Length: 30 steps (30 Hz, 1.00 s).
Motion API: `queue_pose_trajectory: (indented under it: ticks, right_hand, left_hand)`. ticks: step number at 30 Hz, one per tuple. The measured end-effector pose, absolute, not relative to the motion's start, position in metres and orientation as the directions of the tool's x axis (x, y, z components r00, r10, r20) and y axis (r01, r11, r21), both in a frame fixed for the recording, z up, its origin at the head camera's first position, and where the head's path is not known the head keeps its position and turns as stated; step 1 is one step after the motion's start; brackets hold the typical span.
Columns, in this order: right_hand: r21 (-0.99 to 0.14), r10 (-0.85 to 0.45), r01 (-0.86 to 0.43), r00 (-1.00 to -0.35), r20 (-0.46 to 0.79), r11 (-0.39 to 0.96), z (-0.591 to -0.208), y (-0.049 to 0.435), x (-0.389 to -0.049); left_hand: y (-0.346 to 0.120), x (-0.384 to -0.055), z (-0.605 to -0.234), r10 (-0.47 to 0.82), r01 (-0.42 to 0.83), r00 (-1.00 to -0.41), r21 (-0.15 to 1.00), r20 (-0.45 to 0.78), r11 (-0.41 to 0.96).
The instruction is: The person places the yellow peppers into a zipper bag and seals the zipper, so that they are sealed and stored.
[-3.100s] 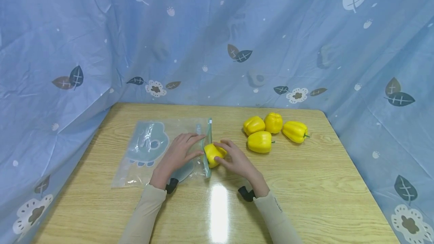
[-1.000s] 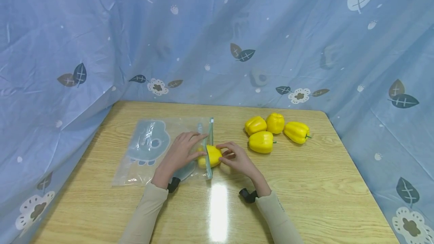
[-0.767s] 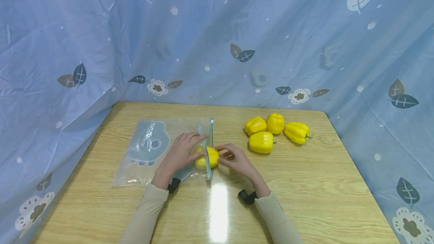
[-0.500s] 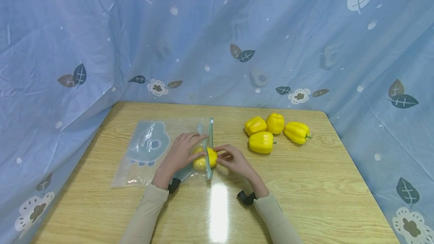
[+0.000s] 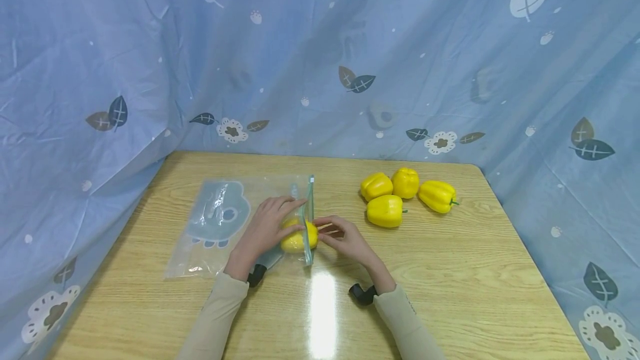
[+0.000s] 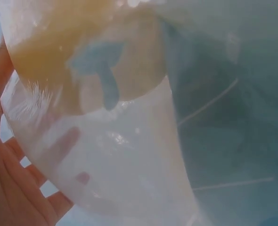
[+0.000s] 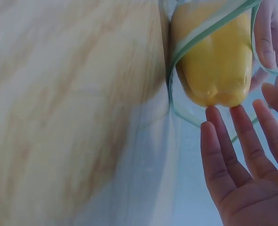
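A clear zip bag (image 5: 272, 188) with a green rim and a blue cartoon print lies flat on the left, its mouth facing right. Its raised mouth edge is held between the thumb and fingers of my left hand (image 5: 262, 229). Inside the mouth sits a yellow bell pepper (image 5: 311, 234), its larger part under the film and its right end by the rim. My right hand (image 5: 347, 239) touches that end; in the right wrist view the outstretched fingertips (image 7: 240, 115) press the pepper's lobed base. Through the film, the left wrist view shows some left fingers (image 6: 30, 174).
Several more yellow bell peppers (image 5: 384, 211) lie grouped at the back right of the wooden table (image 5: 465, 271). Blue patterned cloth (image 5: 300, 60) hangs behind the table and along both sides.
The pepper has slid left from just outside the bag's mouth to mostly under the film. My right hand has shifted from gripping its sides to pushing its end. The left hand stays put.
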State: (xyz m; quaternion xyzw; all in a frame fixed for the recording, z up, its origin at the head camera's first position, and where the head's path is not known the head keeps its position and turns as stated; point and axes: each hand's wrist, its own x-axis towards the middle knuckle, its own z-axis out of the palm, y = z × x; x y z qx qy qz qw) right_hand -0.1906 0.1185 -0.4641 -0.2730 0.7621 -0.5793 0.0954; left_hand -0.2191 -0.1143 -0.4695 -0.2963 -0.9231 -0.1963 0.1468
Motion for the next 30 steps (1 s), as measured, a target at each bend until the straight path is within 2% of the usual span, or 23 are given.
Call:
queue_pose_trajectory:
  ticks: [13, 21, 30]
  right_hand:
    - [-0.949, -0.553, -0.284, -0.817, 0.165, 0.136, -0.4697, 0.114, -0.1892]
    - [-0.956, -0.582, -0.28, -0.793, 0.179, 0.087, -0.4689, 0.1106, -0.1872]
    - [-0.95, -0.585, -0.294, -0.791, 0.181, 0.104, -0.4674, 0.1133, -0.1864]
  left_hand:
    - [-0.113, -0.2189, -0.4703, 0.476, 0.591, -0.795, 0.302, 0.376, 0.748]
    - [-0.1127, -0.219, -0.4731, 0.484, 0.604, -0.783, 0.291, 0.391, 0.742]
    - [-0.1108, -0.2188, -0.4741, 0.493, 0.612, -0.779, 0.297, 0.388, 0.733]
